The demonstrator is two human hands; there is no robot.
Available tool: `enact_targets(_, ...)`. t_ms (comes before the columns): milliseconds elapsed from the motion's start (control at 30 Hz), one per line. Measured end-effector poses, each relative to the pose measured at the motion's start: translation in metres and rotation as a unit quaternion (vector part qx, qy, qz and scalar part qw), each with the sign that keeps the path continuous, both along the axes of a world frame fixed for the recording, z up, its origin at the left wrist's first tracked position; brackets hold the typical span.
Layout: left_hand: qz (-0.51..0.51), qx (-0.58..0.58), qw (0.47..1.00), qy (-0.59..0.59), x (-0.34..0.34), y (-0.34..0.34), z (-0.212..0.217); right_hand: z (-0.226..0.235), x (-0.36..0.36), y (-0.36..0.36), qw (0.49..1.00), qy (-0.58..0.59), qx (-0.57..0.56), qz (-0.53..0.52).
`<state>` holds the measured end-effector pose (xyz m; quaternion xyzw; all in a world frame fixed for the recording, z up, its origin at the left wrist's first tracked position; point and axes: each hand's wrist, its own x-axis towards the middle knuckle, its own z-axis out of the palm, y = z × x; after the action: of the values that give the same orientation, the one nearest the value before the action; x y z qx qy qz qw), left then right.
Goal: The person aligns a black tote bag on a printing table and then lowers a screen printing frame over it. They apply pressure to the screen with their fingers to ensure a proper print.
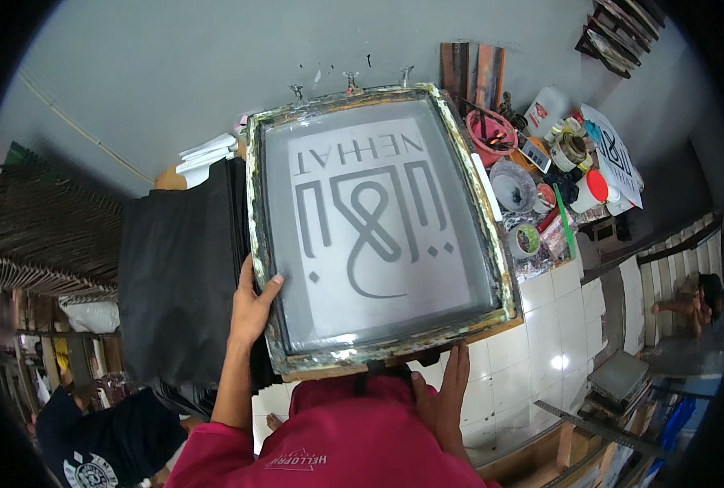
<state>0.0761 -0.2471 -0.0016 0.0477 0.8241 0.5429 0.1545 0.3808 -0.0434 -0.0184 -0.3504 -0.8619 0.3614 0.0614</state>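
Nearest you, your right hand [445, 397] is open, fingers extended toward the near edge of the paint-crusted screen frame [354, 355], contact there not determinable, while your left hand [254, 307] grips its left side, thumb over the rim. The frame lies directly before you, its pale mesh [329, 252] bearing a darker grey design, with a stack of black sheets [183, 276] just beside it on the left. To the right, a grey bowl [512, 187] and, farther off, a pink bowl [492, 134] sit on a stained worktop [534, 267]; metal fittings [351, 83] stand at the frame's far edge, before a grey wall [215, 65].
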Motion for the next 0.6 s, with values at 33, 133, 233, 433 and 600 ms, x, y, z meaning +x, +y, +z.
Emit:
enact_targets(33, -0.004, 0.023, 1.0, -0.018, -0.005, 0.001, -0.002, -0.002, -0.005, -0.008, 1.0, -0.004, 0.008, -0.006)
enact_targets(133, -0.01, 0.057, 0.998, -0.02, -0.014, 0.002, -0.011, -0.01, -0.018, -0.026, 0.999, -0.023, 0.026, -0.024)
enact_targets(233, 0.001, 0.099, 0.994, -0.041, -0.017, 0.005, -0.016, -0.02, -0.028, -0.038, 0.998, -0.027, 0.04, -0.038)
enact_targets(433, 0.007, 0.121, 0.992, -0.022, -0.02, 0.006, -0.025, -0.035, -0.039, -0.049, 0.994, -0.052, 0.089, -0.041)
enact_targets(600, 0.033, 0.137, 0.989, -0.052, -0.02, 0.007, -0.023, -0.03, -0.042, -0.057, 0.988, -0.116, 0.088, -0.051)
